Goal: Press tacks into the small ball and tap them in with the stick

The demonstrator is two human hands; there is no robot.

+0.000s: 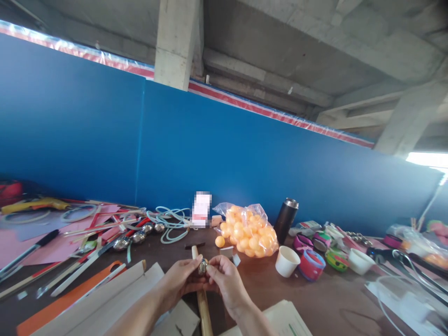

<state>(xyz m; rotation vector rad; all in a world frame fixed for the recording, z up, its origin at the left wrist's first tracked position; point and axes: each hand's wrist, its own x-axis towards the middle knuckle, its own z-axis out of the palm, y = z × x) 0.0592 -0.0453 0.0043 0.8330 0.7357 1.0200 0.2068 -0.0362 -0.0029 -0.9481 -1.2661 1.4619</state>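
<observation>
Both hands meet above the front middle of the brown table. My left hand (187, 276) is closed, pinching a small shiny metal ball (203, 266) from the left. The fingertips of my right hand (224, 277) grip the same ball from the right. Its finer details are too small to make out. Beneath the hands lies a hammer with a pale wooden handle (205, 315), its dark head (194, 245) pointing away from me. Larger shiny metal balls (122, 243) lie to the left among sticks.
A clear bag of orange balls (249, 233) stands behind, with a loose orange ball (220, 241) beside it. Rightward are a black thermos (286, 219), a white cup (287, 262) and colourful straps (311, 264). Cardboard (105, 298) lies left; a blue partition (245, 158) closes the back.
</observation>
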